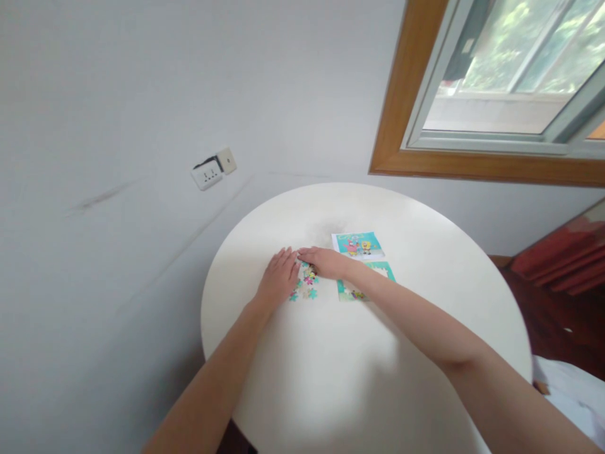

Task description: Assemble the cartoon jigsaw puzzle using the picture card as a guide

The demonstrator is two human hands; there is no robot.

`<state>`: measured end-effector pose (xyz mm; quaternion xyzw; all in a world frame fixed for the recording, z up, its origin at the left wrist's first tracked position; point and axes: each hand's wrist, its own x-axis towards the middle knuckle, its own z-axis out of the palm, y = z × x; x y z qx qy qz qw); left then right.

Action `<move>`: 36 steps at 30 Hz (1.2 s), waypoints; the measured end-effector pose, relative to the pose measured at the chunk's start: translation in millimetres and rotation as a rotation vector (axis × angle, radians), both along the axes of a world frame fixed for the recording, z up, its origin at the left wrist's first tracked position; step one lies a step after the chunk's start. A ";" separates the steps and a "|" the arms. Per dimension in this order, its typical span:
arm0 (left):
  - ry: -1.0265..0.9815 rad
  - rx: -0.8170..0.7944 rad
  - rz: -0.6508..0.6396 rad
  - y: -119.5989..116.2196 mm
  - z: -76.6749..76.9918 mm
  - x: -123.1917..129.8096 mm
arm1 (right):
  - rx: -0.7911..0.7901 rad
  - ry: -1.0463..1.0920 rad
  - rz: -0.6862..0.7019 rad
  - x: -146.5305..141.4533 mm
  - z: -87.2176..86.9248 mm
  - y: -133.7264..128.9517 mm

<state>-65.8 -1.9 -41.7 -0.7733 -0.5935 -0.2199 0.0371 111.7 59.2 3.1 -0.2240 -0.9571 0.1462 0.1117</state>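
Note:
Loose jigsaw puzzle pieces (309, 293) in teal, pink and pale colours lie in a small cluster on the white round table (326, 359). My left hand (278, 276) rests flat along the left side of the cluster, fingers stretched out. Reaching across from the right, my right hand (324, 260) lies over the far side of the pieces, fingers extended and close to the left fingertips. To the right is a partly filled puzzle frame (388, 271) with a teal border, partly covered by my right forearm. Beyond it lies a cartoon picture card (360, 244).
A wall with a power socket (208, 174) stands close behind the table's left side. The wood-framed window (387, 142) is at the back right. Red fabric (562, 252) hangs at the right, and something white (571, 391) is beside the table's right edge.

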 end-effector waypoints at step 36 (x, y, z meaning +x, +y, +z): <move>0.154 -0.200 -0.466 -50.1 34.7 29.1 | -0.033 0.455 -0.442 193.2 25.7 -85.8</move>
